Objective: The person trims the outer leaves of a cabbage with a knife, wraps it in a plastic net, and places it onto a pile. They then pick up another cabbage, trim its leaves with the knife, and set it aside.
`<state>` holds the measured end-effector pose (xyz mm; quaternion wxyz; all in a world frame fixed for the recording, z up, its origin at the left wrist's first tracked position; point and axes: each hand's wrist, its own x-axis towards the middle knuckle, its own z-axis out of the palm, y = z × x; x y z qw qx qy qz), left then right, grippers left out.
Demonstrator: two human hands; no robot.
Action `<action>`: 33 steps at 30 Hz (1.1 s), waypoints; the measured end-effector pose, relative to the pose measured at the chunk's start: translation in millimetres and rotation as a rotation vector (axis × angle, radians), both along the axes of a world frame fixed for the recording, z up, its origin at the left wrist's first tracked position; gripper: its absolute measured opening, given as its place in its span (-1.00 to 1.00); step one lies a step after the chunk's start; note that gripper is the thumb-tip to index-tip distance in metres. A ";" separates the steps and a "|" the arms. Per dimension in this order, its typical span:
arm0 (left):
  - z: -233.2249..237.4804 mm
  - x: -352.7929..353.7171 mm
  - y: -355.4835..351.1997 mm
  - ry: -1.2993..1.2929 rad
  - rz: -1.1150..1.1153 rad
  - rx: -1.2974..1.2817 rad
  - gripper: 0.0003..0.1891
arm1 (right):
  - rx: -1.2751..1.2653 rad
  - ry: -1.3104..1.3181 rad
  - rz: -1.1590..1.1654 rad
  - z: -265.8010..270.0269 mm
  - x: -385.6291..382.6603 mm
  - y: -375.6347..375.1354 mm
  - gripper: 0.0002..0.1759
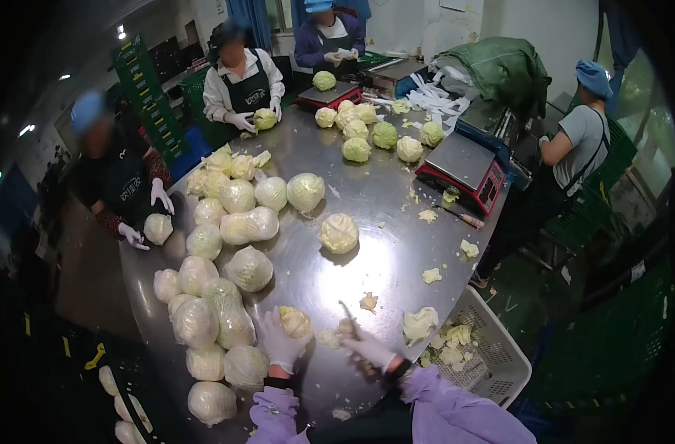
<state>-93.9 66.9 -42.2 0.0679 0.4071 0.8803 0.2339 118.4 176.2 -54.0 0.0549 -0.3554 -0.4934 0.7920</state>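
Note:
Near the front edge of the metal table (382, 192), my left hand (282, 344), in a white glove, is wrapped round the left side of a small yellowish cabbage (296, 323). My right hand (365, 348), also gloved, is closed on a knife (348, 314) whose blade points up and away, to the right of that cabbage. Leaf scraps (328, 338) lie between my hands. A bare pale cabbage (339, 233) sits farther back in the middle. Wrapped cabbages (226, 312) are crowded to the left of my left hand.
A white crate (500, 348) with leaf trimmings stands below the table's right edge. A red scale (463, 166), a second knife (462, 216) and loose cabbages (384, 135) are farther back. Several people (248, 81) stand round the table; one holds a cabbage (158, 229) at left.

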 end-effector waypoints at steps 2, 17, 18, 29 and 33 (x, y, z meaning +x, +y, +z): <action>1.0 -6.5 -4.0 -0.028 0.009 0.024 0.12 | -0.096 0.072 0.007 -8.3 -40.4 -27.2 -0.47; 12.0 88.2 -61.3 -0.147 -0.319 0.061 0.05 | 0.256 -0.098 -0.640 41.7 55.5 119.4 -0.51; 1.8 88.2 -64.6 -0.171 -0.296 0.112 0.02 | 0.405 -0.040 -0.418 32.0 30.8 125.3 -0.52; 14.0 70.2 -64.7 -0.424 -0.188 0.146 0.11 | 1.331 -0.303 0.306 -28.9 -190.0 204.7 -0.54; 14.8 69.2 -61.8 -0.419 -0.200 0.166 0.05 | 1.546 -0.462 -0.051 -27.3 -189.8 269.9 -0.57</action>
